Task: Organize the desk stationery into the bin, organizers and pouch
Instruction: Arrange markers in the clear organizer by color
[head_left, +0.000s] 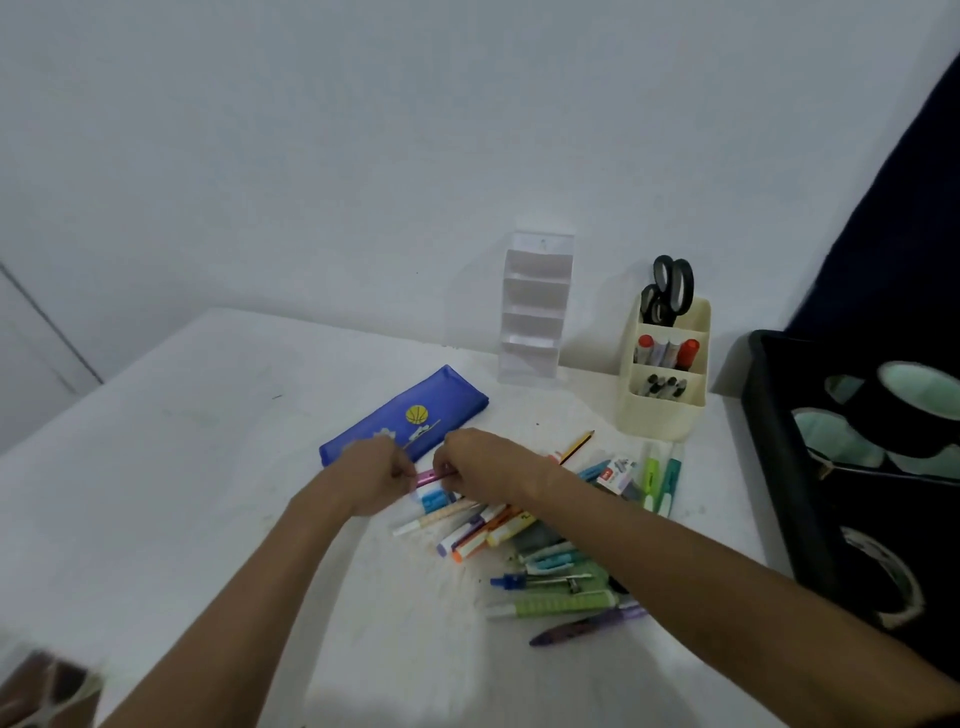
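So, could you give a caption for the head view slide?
Both hands hold a pink pen beside the blue pouch, above loose markers.

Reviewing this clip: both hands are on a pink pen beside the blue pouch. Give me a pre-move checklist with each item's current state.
1. Pink pen held by left hand and right hand: ok.
2. Blue pouch within reach, just behind the hands: ok.
3. Pouch opening unzipped: cannot tell.
4. Cream organizer upright: ok.
5. Loose pens all sorted: not ok, pile remains.
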